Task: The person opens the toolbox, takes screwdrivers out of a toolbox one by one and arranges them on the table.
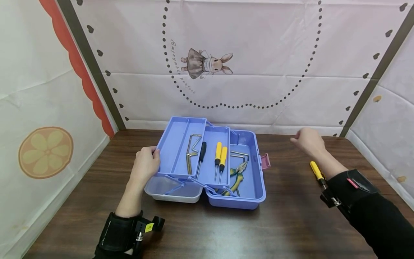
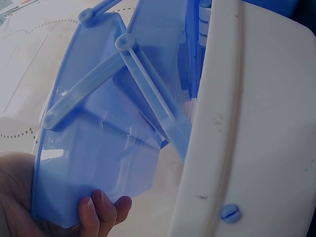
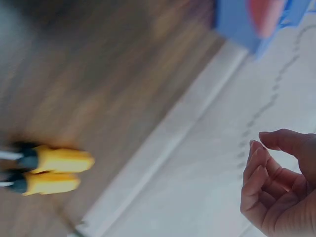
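Observation:
A blue toolbox (image 1: 237, 204) stands on the table with its stepped trays spread to the left. My left hand (image 1: 146, 163) grips the left edge of the upper tray (image 1: 168, 151); in the left wrist view its fingers (image 2: 103, 212) curl around the tray's end. That tray holds bent hex keys (image 1: 191, 158) and a black-handled screwdriver (image 1: 202, 153). Two yellow screwdrivers (image 1: 220, 154) lie in the middle tray. Pliers (image 1: 238, 180) lie in the bottom compartment. Raised right of the box, my right hand (image 1: 310, 140) holds nothing, its fingers loosely curled.
Yellow-handled screwdrivers (image 3: 59, 160) lie on the table near my right wrist, partly hidden by it in the head view. The whitish lid (image 1: 176, 196) rests under the trays. A pink latch (image 1: 265, 161) sticks out rightward. Printed cloth walls (image 1: 258, 43) enclose the table.

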Demonstrator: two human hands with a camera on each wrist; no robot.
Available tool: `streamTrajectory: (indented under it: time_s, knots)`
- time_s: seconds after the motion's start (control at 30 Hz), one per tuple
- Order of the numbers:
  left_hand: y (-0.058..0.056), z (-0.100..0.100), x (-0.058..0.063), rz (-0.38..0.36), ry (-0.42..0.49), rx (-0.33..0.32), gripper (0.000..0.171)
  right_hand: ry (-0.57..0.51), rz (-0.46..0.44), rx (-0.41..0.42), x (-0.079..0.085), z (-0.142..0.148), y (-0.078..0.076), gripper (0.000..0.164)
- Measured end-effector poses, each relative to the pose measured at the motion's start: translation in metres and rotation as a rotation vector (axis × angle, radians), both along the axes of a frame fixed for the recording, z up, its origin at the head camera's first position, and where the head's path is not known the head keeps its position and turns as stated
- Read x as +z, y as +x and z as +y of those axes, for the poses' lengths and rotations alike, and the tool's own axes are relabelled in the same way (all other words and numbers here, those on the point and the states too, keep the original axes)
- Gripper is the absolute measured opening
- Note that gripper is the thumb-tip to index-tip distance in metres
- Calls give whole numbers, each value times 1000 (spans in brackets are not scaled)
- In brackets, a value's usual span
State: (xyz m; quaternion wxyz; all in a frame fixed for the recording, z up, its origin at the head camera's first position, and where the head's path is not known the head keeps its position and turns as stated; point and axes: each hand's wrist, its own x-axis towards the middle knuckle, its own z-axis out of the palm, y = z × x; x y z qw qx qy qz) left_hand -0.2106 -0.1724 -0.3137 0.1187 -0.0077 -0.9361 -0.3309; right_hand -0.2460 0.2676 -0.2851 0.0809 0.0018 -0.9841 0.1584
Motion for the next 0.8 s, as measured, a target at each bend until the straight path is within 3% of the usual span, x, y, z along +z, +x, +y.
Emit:
streamTrajectory:
  time_s: [0.13, 0.33, 0.53, 0.7, 0.8]
  knots:
    - [0, 0, 0, 0, -1, -1, 31, -17, 79, 100, 16, -34, -7, 33]
    - [0, 0, -1, -4, 6, -3, 32, -42, 71, 186, 29, -90, -16, 38]
    - [-1, -1, -1, -25, 18, -5, 33, -41, -36, 222, 30, -143, -19, 26]
    - [0, -1, 0, -29, 22, -6, 34, -34, -179, 207, 23, -177, -20, 23]
    - [1, -1, 1, -36, 22, -7, 34, -41, -219, 194, 15, -190, -22, 21]
